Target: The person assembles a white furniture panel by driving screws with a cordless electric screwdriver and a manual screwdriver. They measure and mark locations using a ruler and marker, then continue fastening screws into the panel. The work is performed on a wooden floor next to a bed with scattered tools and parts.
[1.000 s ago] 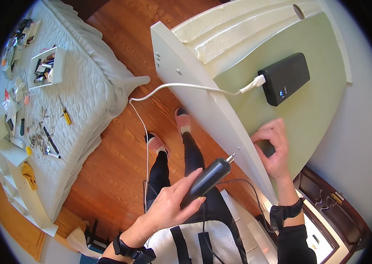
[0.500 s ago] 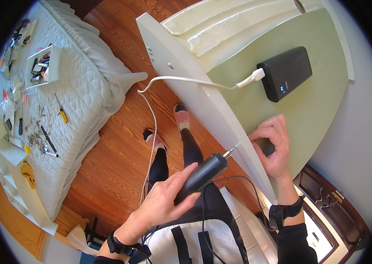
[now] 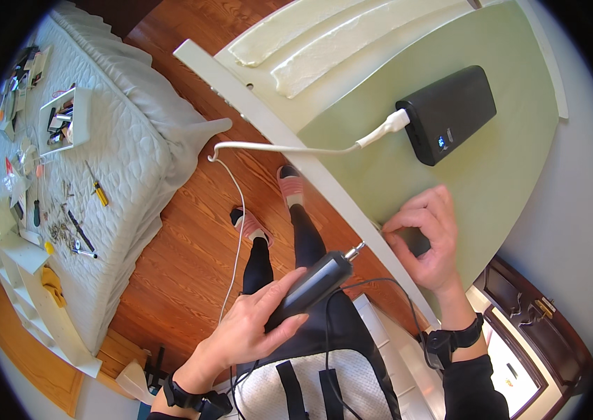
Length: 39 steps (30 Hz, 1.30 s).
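My left hand (image 3: 249, 323) is wrapped round a dark grey cordless electric screwdriver (image 3: 308, 290). Its silver bit points up and right, with the tip at or very close to the outer side of a white panel (image 3: 324, 185); contact is hard to judge. On the panel's other side, my right hand (image 3: 428, 241) has thumb and forefinger curled into a pinch by the panel. Whatever lies between those fingertips is too small to make out. Beyond the right hand, a black power bank (image 3: 454, 112) with a white cable (image 3: 289, 148) plugged in rests on a pale green board (image 3: 513, 63).
At left, a bed with a white quilted cover (image 3: 128, 133) carries a white tray (image 3: 80, 129) of small items, a yellow-handled screwdriver (image 3: 100, 194) and scattered hardware. The cable hangs over the panel towards the wooden floor (image 3: 177, 259). A dark cord (image 3: 405, 301) loops near my right wrist.
The white panel has tilted, its far end shifting left and its outer face showing less. The power bank has shifted slightly left in view. My left hand and the electric screwdriver sit slightly lower and further left.
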Each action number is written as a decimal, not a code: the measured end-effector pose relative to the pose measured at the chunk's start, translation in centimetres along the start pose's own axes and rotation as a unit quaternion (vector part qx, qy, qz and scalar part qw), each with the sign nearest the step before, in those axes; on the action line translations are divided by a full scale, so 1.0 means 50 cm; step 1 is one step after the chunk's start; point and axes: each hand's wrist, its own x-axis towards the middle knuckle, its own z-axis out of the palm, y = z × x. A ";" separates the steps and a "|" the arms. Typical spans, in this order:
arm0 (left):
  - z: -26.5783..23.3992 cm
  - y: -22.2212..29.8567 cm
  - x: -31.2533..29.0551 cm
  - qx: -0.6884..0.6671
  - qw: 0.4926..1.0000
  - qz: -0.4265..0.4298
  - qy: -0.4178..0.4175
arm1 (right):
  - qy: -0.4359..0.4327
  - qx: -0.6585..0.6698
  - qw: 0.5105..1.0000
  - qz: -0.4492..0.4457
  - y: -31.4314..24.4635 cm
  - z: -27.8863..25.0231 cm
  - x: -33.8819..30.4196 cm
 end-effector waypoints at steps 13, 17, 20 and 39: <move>-0.005 0.011 0.000 -0.301 0.942 -0.113 -0.096 | -0.008 0.016 1.000 0.020 -0.007 0.001 -0.002; -0.002 0.009 -0.002 -0.524 0.821 -0.157 -0.162 | -0.004 0.019 1.000 0.018 -0.008 0.003 -0.001; -0.006 0.006 -0.002 -0.553 0.799 -0.164 -0.171 | -0.003 0.022 1.000 0.016 -0.010 0.003 0.000; -0.020 0.024 0.003 -0.169 0.975 -0.085 -0.117 | -0.004 -0.001 1.000 0.008 -0.006 -0.003 0.001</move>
